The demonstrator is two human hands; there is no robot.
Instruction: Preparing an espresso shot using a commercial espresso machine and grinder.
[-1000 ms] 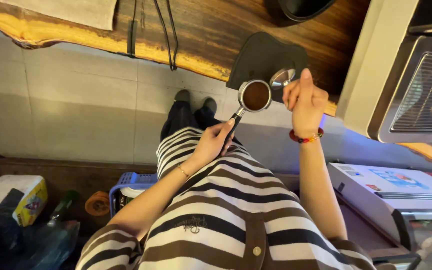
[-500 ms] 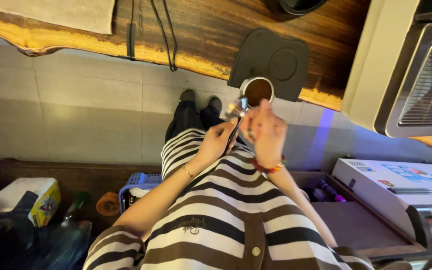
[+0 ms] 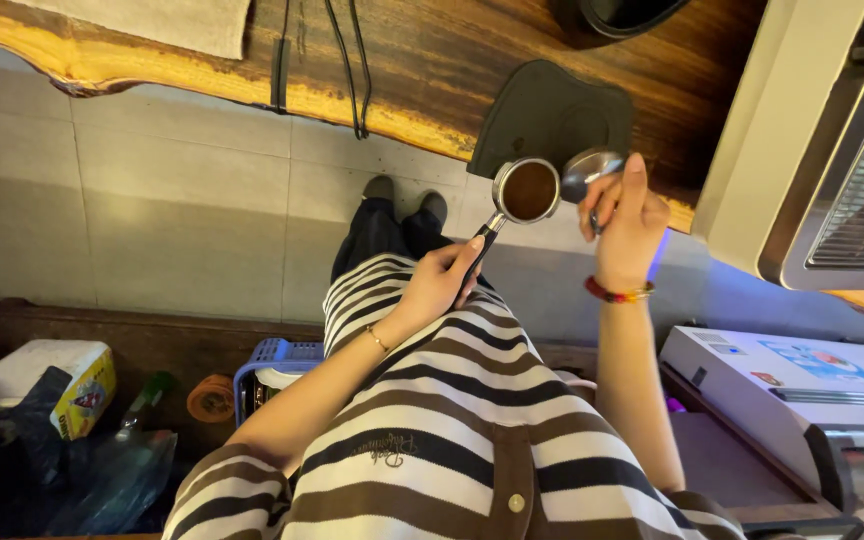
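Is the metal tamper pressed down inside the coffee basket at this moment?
No, the right hand holds the tamper beside the portafilter, whose brown coffee grounds are uncovered.

A dark wooden desk with a pale live edge is running across the top; a dark rubber mat is lying on it near the edge; black cables are trailing across; a beige cloth is resting at the left.
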